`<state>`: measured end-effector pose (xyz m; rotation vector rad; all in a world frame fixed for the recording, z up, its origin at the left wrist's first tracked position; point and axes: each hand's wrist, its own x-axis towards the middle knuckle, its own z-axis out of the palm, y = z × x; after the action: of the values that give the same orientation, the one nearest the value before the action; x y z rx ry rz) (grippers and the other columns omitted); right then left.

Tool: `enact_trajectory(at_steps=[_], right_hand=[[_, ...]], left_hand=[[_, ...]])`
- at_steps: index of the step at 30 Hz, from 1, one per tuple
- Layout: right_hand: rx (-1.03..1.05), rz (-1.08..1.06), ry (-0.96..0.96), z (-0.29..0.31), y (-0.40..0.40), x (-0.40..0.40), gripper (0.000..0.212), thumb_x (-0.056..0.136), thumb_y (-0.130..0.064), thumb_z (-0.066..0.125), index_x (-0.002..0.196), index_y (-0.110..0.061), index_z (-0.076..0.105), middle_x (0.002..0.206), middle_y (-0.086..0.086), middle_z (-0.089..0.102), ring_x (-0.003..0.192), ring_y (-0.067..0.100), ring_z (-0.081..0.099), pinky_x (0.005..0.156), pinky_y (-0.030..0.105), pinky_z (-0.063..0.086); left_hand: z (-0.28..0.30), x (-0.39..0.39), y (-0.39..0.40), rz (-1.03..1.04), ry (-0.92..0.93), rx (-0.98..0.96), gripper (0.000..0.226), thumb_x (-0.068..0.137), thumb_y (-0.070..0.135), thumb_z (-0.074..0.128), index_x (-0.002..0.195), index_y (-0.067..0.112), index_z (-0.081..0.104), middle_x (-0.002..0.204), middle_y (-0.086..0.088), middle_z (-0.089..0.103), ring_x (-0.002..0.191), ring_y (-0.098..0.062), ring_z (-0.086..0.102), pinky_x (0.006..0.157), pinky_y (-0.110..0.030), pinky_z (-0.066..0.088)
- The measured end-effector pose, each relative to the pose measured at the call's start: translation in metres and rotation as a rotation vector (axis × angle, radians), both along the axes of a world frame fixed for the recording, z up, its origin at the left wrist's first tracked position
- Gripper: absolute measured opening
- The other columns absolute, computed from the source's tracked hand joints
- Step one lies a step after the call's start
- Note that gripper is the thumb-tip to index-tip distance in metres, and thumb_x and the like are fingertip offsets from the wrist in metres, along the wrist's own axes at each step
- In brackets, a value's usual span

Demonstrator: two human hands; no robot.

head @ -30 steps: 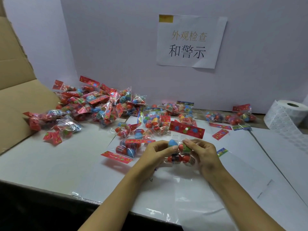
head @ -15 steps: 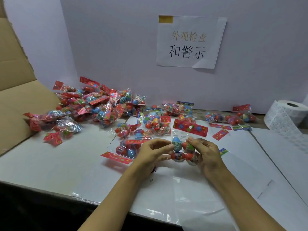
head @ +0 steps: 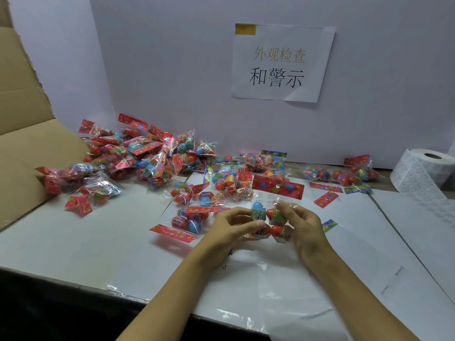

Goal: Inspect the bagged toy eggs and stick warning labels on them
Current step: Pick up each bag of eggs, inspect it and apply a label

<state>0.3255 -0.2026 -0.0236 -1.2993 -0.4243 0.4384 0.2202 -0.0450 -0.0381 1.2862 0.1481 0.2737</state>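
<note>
I hold one bag (head: 267,221) pinched between left hand (head: 230,228) and right hand (head: 304,228), inspecting; label roll (head: 418,175) far right untouched, pile (head: 138,156) far left remaining.

A white table (head: 61,242) carries a heap of bagged toy eggs (head: 138,156) at its back left, scattered bags (head: 221,183) mid-table, clear plastic sheets (head: 246,279) near its front edge, and a label roll (head: 423,173) far right.

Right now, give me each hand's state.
Left hand: pinching the bag of toy eggs.
Right hand: gripping the same bag from the other side.
</note>
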Motion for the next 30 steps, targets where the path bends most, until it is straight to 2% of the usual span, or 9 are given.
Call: enact_trajectory(at_steps=[2,4,5,10,15,22,26,28,30], right_hand=[[-0.037,0.028,-0.056,-0.002,0.001,0.0,0.059,0.068,-0.054,0.08,0.114,-0.018,0.071,0.1,0.004,0.078,0.091,0.02,0.076,0.066,0.026,0.059],[-0.067,0.075,-0.114,-0.004,0.002,0.0,0.074,0.064,-0.062,0.085,0.121,-0.02,0.067,0.108,0.0,0.077,0.099,0.019,0.074,0.074,0.028,0.06],[-0.077,0.088,-0.15,-0.005,0.002,0.0,0.074,0.063,-0.062,0.087,0.122,-0.02,0.068,0.11,0.0,0.076,0.101,0.019,0.073,0.076,0.029,0.06],[-0.068,0.057,-0.229,-0.008,0.002,0.0,0.051,0.073,-0.037,0.085,0.119,-0.022,0.071,0.111,-0.002,0.076,0.102,0.018,0.073,0.076,0.028,0.06],[-0.062,0.062,-0.23,-0.009,0.002,0.0,0.05,0.072,-0.039,0.084,0.118,-0.024,0.071,0.111,-0.003,0.076,0.103,0.018,0.072,0.076,0.028,0.06],[-0.031,0.084,-0.222,-0.01,0.002,0.001,0.036,0.073,-0.039,0.085,0.108,-0.037,0.077,0.113,-0.004,0.076,0.104,0.016,0.072,0.075,0.027,0.06],[-0.029,0.046,-0.199,-0.012,0.005,0.001,0.051,0.07,-0.037,0.086,0.117,-0.029,0.07,0.109,-0.002,0.076,0.103,0.018,0.072,0.076,0.03,0.061],[-0.043,-0.037,-0.174,-0.014,0.006,0.003,0.061,0.064,-0.038,0.087,0.119,-0.029,0.063,0.108,-0.002,0.073,0.101,0.016,0.072,0.079,0.032,0.06],[-0.106,-0.137,-0.204,-0.016,0.005,0.005,0.057,0.065,-0.041,0.087,0.114,-0.031,0.059,0.109,-0.003,0.066,0.099,0.013,0.069,0.081,0.033,0.059]], left_hand=[[-0.001,0.001,0.001,0.026,-0.055,-0.015,0.041,0.082,0.01,0.084,0.117,-0.003,0.07,0.112,-0.026,0.074,0.103,-0.04,0.073,0.086,-0.039,0.061],[0.0,0.002,0.003,0.091,-0.078,-0.03,0.041,0.08,0.012,0.085,0.116,-0.002,0.071,0.112,-0.024,0.074,0.106,-0.041,0.072,0.093,-0.047,0.06],[0.0,0.002,0.004,0.126,-0.08,-0.031,0.04,0.078,0.016,0.086,0.113,0.003,0.074,0.111,-0.021,0.075,0.106,-0.04,0.073,0.094,-0.048,0.06],[0.001,0.003,0.007,0.167,-0.085,-0.021,0.046,0.064,0.037,0.092,0.104,0.016,0.08,0.109,-0.016,0.077,0.104,-0.035,0.074,0.09,-0.041,0.061],[0.001,0.003,0.007,0.185,-0.063,0.0,0.047,0.07,0.031,0.09,0.111,0.012,0.076,0.11,-0.015,0.077,0.105,-0.034,0.074,0.095,-0.047,0.059],[0.002,0.003,0.006,0.178,-0.059,-0.002,0.063,0.061,0.041,0.092,0.113,0.01,0.075,0.111,-0.015,0.076,0.106,-0.033,0.074,0.095,-0.047,0.059],[0.002,0.002,0.006,0.183,-0.055,-0.002,0.049,0.071,0.032,0.09,0.112,0.011,0.075,0.11,-0.015,0.077,0.106,-0.034,0.074,0.092,-0.044,0.061],[0.004,0.003,0.006,0.191,-0.065,-0.048,0.036,0.078,0.025,0.087,0.108,0.01,0.075,0.108,-0.016,0.077,0.104,-0.035,0.074,0.084,-0.038,0.062],[0.007,0.002,0.005,0.19,-0.068,-0.111,0.023,0.083,0.027,0.082,0.098,0.011,0.077,0.105,-0.018,0.077,0.101,-0.036,0.075,0.078,-0.033,0.062]])
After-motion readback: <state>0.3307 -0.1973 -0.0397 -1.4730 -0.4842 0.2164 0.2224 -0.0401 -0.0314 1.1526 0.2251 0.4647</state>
